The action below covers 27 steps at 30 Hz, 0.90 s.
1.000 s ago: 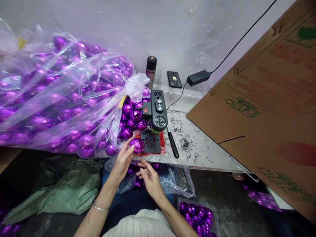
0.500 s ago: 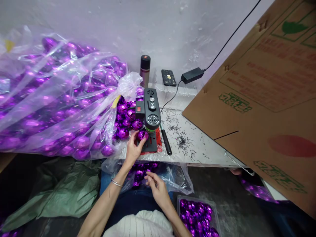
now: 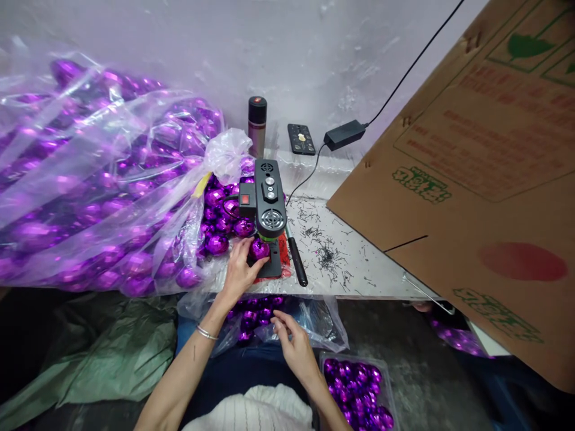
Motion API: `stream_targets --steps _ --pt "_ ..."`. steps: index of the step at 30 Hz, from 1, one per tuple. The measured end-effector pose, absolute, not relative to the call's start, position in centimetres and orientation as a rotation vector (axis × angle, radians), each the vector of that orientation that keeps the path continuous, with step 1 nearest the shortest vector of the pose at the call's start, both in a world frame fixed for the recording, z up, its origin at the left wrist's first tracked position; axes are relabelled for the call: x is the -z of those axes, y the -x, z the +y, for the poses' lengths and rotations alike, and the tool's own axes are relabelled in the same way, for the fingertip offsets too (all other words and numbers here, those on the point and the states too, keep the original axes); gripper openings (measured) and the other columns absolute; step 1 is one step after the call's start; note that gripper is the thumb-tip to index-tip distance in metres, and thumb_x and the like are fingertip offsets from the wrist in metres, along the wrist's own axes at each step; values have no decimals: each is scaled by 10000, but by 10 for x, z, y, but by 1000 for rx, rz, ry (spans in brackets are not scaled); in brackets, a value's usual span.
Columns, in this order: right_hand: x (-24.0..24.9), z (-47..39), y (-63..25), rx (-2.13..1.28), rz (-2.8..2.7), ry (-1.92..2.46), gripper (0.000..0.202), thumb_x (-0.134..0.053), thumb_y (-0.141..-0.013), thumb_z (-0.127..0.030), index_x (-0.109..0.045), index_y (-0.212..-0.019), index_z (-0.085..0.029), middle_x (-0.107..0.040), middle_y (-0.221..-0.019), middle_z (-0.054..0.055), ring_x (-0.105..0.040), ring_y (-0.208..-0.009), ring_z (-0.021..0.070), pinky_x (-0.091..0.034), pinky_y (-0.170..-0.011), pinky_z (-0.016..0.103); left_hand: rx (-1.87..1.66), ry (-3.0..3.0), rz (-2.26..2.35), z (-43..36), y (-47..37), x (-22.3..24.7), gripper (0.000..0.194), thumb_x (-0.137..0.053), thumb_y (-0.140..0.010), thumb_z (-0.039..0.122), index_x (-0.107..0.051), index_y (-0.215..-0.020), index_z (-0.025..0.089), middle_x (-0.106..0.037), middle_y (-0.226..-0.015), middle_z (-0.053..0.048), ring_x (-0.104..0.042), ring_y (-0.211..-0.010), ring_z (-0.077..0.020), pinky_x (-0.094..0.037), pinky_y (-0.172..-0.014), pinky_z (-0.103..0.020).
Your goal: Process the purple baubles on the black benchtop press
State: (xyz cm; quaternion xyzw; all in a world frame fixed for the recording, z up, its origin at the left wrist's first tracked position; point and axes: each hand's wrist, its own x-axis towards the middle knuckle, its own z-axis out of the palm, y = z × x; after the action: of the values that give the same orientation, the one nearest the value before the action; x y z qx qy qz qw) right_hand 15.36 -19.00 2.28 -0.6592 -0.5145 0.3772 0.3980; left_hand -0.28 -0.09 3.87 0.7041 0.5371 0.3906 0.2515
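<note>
My left hand (image 3: 239, 268) grips a shiny purple faceted ball (image 3: 259, 249) between thumb and fingers. It holds the ball under the round head of a small black machine (image 3: 270, 200), just above the machine's dark base plate (image 3: 272, 267). Over my lap, my right hand (image 3: 294, 346) is loosely open, its fingers slightly bent and no object visible in them. Below its fingertips, more purple balls (image 3: 251, 317) lie in a clear plastic bag (image 3: 330, 332) on my lap.
A big clear bag (image 3: 112, 179) of purple balls fills the left. Behind stand a spray can (image 3: 257, 123), a phone (image 3: 300, 139) and a power adapter (image 3: 345, 135). A black-handled tool (image 3: 296, 263) and dark scraps (image 3: 327, 257) lie right, beside a cardboard box (image 3: 449, 149). A tub (image 3: 390, 389) sits below.
My left hand has brought the ball slightly lower and more into view under the machine's head. My right hand has stayed over my lap. The whole view has shifted a little.
</note>
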Motion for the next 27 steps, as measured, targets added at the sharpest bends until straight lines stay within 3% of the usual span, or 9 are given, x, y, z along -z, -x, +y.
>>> stream_targets --steps 7,13,17,20,22,24,27 --pt "-45 -178 -185 -900 -1253 1688 453 -533 -1048 -539 -782 -1223 -203 -854 -1085 137 -822 -840 220 -695 -797 337 -1062 -1867 1392 0 -6 -30 609 -862 -870 405 -652 -1411 219 -704 -1425 -153 -642 -1379 -351 -475 -1212 -548" --pt "-103 -145 -205 -283 -1457 1540 328 -586 -1060 -339 -698 -1347 -226 -812 -1172 118 -787 -856 177 -701 -808 322 -1068 -1833 1369 1 -8 -25 658 -893 -847 407 -652 -1433 226 -728 -1420 -156 -655 -1364 -357 -478 -1196 -557" --pt "-138 -111 -201 85 -1676 1256 587 -660 -1012 -229 -498 -1575 -259 -709 -1368 154 -771 -992 203 -711 -856 372 -1081 -1810 1386 -3 -11 -27 641 -867 -873 427 -652 -1443 229 -725 -1431 -150 -655 -1366 -345 -482 -1195 -536" --pt "-157 -86 -194 179 -1797 1118 718 -740 -979 -308 -428 -1622 -243 -664 -1440 180 -738 -1201 272 -716 -873 395 -1130 -1797 1370 -5 -13 -27 557 -810 -929 426 -660 -1425 221 -737 -1410 -143 -676 -1336 -325 -496 -1184 -518" --pt "-167 -73 -190 160 -1858 1040 683 -756 -973 -338 -474 -1586 -228 -688 -1413 176 -742 -1207 269 -710 -849 372 -1155 -1806 1351 -5 -13 -26 522 -783 -953 432 -661 -1414 219 -744 -1398 -138 -689 -1316 -315 -508 -1172 -514" --pt "-174 -63 -187 112 -1890 951 508 -722 -997 -325 -580 -1471 -208 -754 -1291 153 -778 -1075 232 -690 -787 336 -1183 -1833 1339 -4 -13 -23 516 -776 -958 448 -663 -1408 221 -750 -1386 -131 -701 -1296 -309 -525 -1154 -509" --pt "-174 -53 -178 83 -1862 898 131 -591 -1061 -275 -690 -1096 -198 -791 -951 77 -749 -808 168 -610 -675 283 -1239 -1881 1330 -3 -14 -19 509 -786 -951 453 -675 -1390 220 -767 -1346 -123 -722 -1250 -303 -553 -1122 -493"
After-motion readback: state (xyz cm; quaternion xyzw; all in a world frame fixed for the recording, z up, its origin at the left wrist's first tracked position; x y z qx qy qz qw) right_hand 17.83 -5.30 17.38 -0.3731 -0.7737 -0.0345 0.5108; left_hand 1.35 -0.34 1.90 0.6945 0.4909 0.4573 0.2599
